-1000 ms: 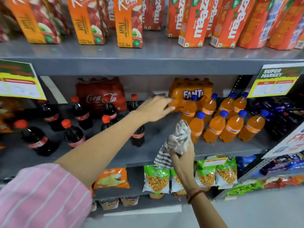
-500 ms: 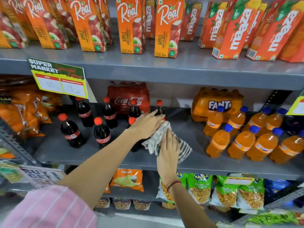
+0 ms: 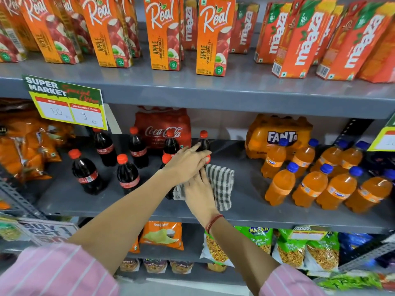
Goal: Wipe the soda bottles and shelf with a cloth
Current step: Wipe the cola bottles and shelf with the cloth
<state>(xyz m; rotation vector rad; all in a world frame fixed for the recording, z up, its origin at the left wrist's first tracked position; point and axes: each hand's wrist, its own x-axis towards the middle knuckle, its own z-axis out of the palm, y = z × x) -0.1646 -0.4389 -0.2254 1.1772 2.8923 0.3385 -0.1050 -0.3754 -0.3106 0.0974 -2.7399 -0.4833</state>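
On the grey middle shelf (image 3: 245,205) several cola bottles (image 3: 87,174) with red caps stand at the left. Several orange Fanta bottles (image 3: 280,185) with blue caps stand at the right. A grey-and-white striped cloth (image 3: 223,184) lies flat on the shelf between the two groups. My right hand (image 3: 199,194) presses down on its left part, palm flat. My left hand (image 3: 187,165) reaches over a front cola bottle. Its fingers are stretched out and touch a rear cola bottle (image 3: 203,144). The front bottle is mostly hidden behind my left wrist.
Wrapped Coca-Cola (image 3: 162,129) and Fanta (image 3: 277,131) packs stand at the back. The upper shelf edge (image 3: 213,95) hangs close overhead with juice cartons (image 3: 163,37) and a price tag (image 3: 66,103). Orange snack bags (image 3: 25,146) lie at the left, snack packets (image 3: 288,248) below.
My right hand brought the bunched cloth down from beside the Fanta bottles and spread it on the shelf. My left hand moved from the Fanta pack to the cola bottles. The view shifted left.
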